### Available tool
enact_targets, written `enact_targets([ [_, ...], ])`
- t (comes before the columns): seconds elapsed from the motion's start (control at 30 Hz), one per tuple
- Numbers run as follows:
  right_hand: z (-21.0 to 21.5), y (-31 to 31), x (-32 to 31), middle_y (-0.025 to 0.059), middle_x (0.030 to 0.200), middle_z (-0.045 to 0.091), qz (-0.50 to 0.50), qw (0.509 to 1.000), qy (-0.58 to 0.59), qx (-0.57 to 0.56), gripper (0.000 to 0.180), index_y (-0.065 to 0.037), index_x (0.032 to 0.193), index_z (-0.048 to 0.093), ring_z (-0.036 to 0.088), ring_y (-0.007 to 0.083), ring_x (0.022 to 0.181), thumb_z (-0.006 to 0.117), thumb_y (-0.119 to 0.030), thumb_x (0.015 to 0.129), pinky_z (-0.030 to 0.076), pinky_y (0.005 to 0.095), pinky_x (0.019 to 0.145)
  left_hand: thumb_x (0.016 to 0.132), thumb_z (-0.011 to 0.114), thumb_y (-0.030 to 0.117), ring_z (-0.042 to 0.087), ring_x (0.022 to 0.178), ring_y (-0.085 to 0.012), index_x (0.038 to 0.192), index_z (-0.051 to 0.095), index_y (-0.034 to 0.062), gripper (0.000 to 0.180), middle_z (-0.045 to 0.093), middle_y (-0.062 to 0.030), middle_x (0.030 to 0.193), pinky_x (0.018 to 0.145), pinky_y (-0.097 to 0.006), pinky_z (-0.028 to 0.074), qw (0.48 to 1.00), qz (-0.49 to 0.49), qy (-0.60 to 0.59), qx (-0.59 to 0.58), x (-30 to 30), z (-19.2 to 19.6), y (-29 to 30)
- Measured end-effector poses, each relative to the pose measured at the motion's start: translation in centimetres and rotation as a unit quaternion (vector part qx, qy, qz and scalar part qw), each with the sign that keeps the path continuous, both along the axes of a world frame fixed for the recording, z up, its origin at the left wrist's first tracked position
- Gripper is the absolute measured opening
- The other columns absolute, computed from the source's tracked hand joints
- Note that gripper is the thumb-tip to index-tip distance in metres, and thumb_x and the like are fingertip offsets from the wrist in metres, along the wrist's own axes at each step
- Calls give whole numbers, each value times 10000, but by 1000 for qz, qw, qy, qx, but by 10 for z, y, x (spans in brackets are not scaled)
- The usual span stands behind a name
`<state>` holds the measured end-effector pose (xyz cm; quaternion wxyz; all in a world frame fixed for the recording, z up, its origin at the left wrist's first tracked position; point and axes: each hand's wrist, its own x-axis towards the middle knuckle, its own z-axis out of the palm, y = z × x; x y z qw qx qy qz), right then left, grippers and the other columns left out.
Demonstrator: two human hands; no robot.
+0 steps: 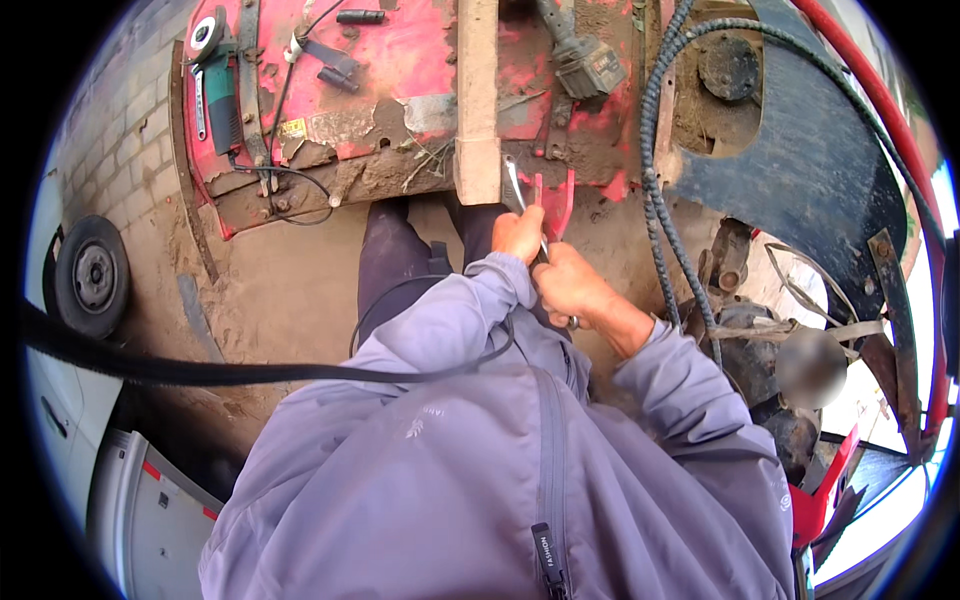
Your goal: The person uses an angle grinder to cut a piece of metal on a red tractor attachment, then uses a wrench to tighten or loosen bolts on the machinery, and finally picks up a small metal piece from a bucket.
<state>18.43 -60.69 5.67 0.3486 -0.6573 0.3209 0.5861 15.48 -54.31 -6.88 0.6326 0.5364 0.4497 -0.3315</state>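
My left hand (518, 235) is closed around a silver wrench (515, 183), whose upper end points away from me toward the machine's edge. Just right of it and nearer to me, my right hand (575, 285) is also closed; the metal shaft runs into it between the two hands. A round metal end shows below the right fist; whether it belongs to the same wrench I cannot tell. Two red prongs or handles (567, 200) stick out beside the wrench, beyond my hands. Ahead lies a mud-caked red machine cover (400, 60), crossed by a dirty upright beam (478, 100).
An angle grinder (222, 105) and a small spanner (200, 105) lie at the far left. A dirt-covered tool (588, 65) rests right of the beam. Ribbed hoses (655, 170) hang at right. A black strap (250, 373) crosses at left, above a wheel (95, 277).
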Motion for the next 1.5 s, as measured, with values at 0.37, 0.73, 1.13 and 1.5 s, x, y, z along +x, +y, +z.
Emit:
enact_targets([
  [0.37,-13,10,-3,146,594,560,82,995,-58,-2,211,79,876,565,532,232,433,441,-91,860,394,395,402,826,609,324,537,591,-154,731,640,-16,354,600,-58,659,546,-337,407,997,31,15,-71,-3,-28,11],
  [0.73,9,10,-32,319,832,630,202,929,-305,-59,303,95,925,534,617,480,812,527,-203,871,480,553,735,864,628,341,525,555,-174,771,582,27,330,571,-73,645,527,-323,418,992,8,58,-110,6,2,26],
  [1.13,1,12,-71,252,702,625,82,870,-452,-179,194,11,874,527,633,424,648,555,-181,886,505,517,613,830,700,444,629,531,-194,810,604,-61,515,629,-120,682,485,-330,521,965,-242,-98,41,15,23,54],
  [1.5,6,17,-68,270,760,634,85,870,-445,-194,244,8,913,577,622,460,723,590,-230,862,490,543,658,881,585,260,637,828,-364,951,635,27,249,655,-188,846,748,-432,501,738,-440,-493,134,36,40,64],
])
